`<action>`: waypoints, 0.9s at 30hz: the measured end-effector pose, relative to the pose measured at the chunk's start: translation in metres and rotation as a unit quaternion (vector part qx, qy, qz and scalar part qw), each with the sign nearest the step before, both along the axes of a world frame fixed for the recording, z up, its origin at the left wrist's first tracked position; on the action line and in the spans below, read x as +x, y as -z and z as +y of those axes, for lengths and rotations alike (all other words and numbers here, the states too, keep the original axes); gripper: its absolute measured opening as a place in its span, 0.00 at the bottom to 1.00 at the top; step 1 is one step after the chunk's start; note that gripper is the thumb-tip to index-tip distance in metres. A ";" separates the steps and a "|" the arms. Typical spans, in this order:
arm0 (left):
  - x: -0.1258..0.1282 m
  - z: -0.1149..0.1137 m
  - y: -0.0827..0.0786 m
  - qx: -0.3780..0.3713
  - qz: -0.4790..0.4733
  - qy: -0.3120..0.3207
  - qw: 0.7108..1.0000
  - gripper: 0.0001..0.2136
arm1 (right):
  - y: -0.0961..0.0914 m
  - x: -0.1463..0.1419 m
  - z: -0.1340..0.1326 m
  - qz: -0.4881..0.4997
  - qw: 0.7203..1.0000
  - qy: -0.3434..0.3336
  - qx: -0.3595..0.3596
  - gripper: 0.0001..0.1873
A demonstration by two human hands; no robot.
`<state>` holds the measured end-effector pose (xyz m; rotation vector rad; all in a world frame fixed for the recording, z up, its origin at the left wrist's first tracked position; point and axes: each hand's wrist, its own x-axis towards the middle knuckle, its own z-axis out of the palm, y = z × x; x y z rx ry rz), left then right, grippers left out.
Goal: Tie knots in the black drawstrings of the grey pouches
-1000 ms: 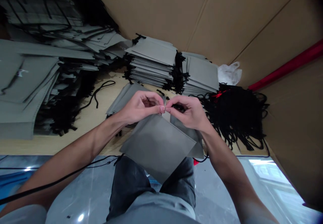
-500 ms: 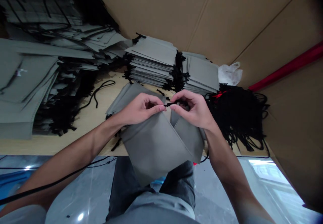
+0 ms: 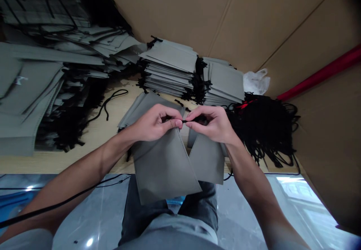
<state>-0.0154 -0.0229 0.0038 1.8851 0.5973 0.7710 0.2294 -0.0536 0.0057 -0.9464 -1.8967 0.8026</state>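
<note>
Over lap | both hands' fingers (image 3: 177,122) pinch black cord (image 3: 184,121) | grey pouch (image 3: 163,163)

The grey pouch (image 3: 166,167) at frame centre is matt, finely textured cloth. The black cord (image 3: 184,121) above it looks like braided textile. The worktop (image 3: 98,129) is pale, smooth wood. Brown matt cardboard (image 3: 225,13) fills the upper right; the floor (image 3: 93,212) below is glossy.

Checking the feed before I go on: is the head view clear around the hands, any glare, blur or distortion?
Head view: left hand, right hand and grey pouch evenly lit and sharp; glare only on the glossy floor; top-left piles dark; edges bowed by the wide lens.
</note>
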 end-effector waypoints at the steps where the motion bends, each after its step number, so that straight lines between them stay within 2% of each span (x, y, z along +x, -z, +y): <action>1: 0.000 0.000 -0.001 -0.008 -0.006 0.007 1.000 0.18 | 0.000 -0.001 0.000 0.015 1.000 -0.003 -0.002 0.09; 5: 0.000 -0.001 -0.004 -0.030 -0.032 0.025 0.999 0.20 | 0.001 -0.003 0.002 0.070 0.997 -0.030 0.008 0.09; 8: 0.000 -0.001 -0.004 -0.035 -0.023 0.022 0.999 0.21 | -0.001 -0.003 0.002 0.055 0.998 -0.018 0.005 0.09; 11: 0.000 0.000 -0.003 -0.006 0.007 -0.009 1.000 0.18 | -0.004 0.001 0.003 0.015 1.000 -0.003 -0.006 0.11; 16: 0.002 0.003 0.003 0.031 0.016 -0.065 0.997 0.15 | -0.005 0.008 0.005 0.040 0.997 -0.044 -0.044 0.14; 22: 0.005 0.008 0.007 -0.033 -0.043 -0.064 0.997 0.18 | 0.003 0.008 0.010 0.077 0.996 -0.015 -0.047 0.11; 27: 0.002 0.011 0.004 -0.040 -0.047 -0.106 0.992 0.15 | 0.007 0.003 0.011 0.131 0.991 0.022 -0.014 0.09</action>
